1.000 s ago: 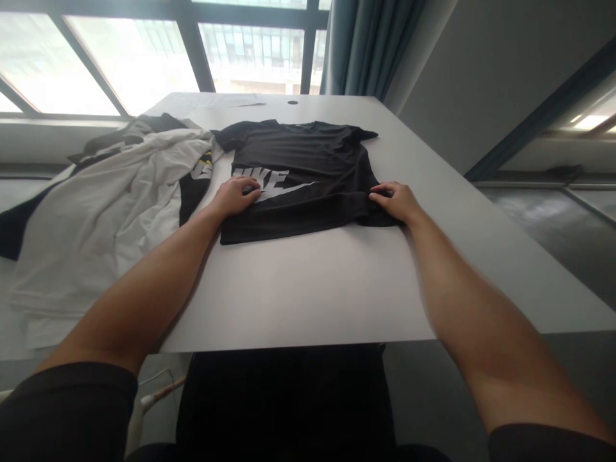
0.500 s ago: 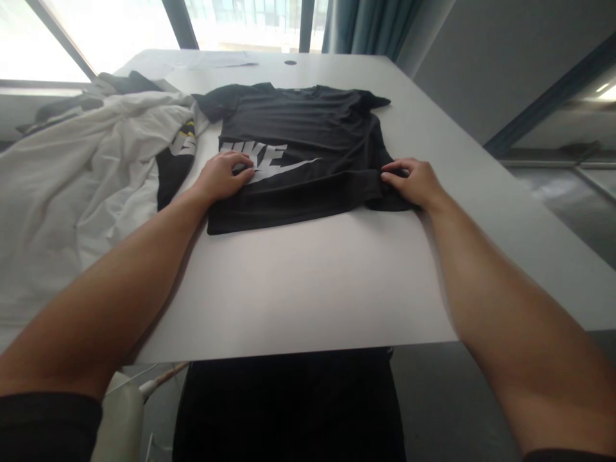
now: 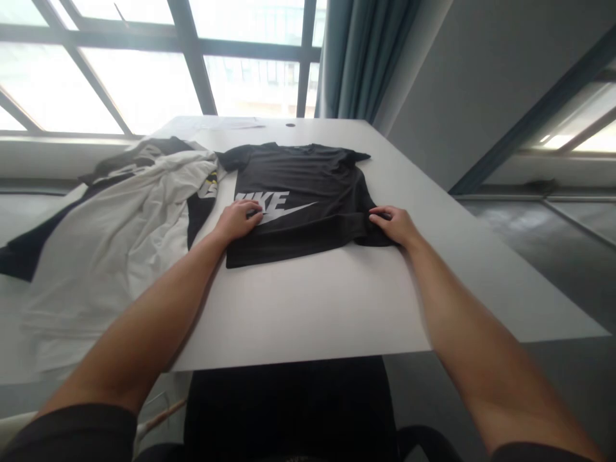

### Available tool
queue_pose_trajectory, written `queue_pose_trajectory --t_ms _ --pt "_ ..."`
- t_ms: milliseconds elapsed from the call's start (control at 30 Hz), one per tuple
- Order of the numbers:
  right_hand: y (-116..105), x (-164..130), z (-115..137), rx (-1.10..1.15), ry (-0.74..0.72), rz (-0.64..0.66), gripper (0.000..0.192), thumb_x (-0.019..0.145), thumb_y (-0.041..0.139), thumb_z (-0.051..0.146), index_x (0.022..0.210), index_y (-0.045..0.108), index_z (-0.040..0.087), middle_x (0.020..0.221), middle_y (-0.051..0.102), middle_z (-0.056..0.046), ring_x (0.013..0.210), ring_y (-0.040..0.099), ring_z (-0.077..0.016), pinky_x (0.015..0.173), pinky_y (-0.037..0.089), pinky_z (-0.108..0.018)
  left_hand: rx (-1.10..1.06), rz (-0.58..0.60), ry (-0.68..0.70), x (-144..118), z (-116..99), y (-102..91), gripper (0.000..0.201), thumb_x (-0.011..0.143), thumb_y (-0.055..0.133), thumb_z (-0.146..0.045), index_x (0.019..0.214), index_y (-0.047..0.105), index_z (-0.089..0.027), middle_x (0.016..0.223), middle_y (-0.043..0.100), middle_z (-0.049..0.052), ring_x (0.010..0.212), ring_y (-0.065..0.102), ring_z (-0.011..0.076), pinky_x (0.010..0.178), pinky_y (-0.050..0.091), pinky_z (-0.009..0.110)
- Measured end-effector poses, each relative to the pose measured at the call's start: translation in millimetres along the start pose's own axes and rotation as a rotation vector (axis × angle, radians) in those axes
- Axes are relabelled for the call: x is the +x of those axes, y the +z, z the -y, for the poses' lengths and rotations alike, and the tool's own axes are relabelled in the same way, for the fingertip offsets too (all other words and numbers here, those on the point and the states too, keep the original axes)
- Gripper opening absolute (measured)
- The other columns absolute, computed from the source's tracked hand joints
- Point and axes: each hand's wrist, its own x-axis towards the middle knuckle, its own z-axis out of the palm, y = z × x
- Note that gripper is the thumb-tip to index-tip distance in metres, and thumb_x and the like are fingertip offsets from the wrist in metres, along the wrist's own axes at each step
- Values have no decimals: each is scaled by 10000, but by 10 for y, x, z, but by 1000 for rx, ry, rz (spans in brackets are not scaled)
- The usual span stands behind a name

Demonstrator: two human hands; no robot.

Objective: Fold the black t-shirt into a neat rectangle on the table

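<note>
Head view: left hand [image 3: 238,220] presses flat on a black shirt [image 3: 308,186], right hand's [image 3: 392,224] fingers pinch its folded edge; keeping the fold taut on the tabletop [image 3: 308,308] seems wise.

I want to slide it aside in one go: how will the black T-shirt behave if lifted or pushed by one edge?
The black T-shirt would probably flop and sag: it lies limp and creased, its hem folded up. Pushed, it would likely bunch, as it has by the right hand. It seems light; the left hand rests on it and the table looks smooth.
</note>
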Motion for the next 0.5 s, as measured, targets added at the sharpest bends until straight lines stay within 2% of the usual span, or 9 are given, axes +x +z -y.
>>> queue_pose_trajectory --t_ms 267,500 --pt "-42 41 35 54 76 15 302 738 715 378 959 752 175 992 739 -77 976 669 -249 956 498 -402 52 21 -18 0 -90 -35 291 868 564 -373 1080 720 -248 1291 660 25 1189 586 237 1061 423 373" --pt "-118 80 -2 17 86 26 328 750 698 388 979 766 162 917 746 -77 890 675 -238 854 533 -364 9 24 -49 18 -45 -21 277 866 582 -385 1066 725 -258 1284 665 22 1213 572 241 1074 411 383"
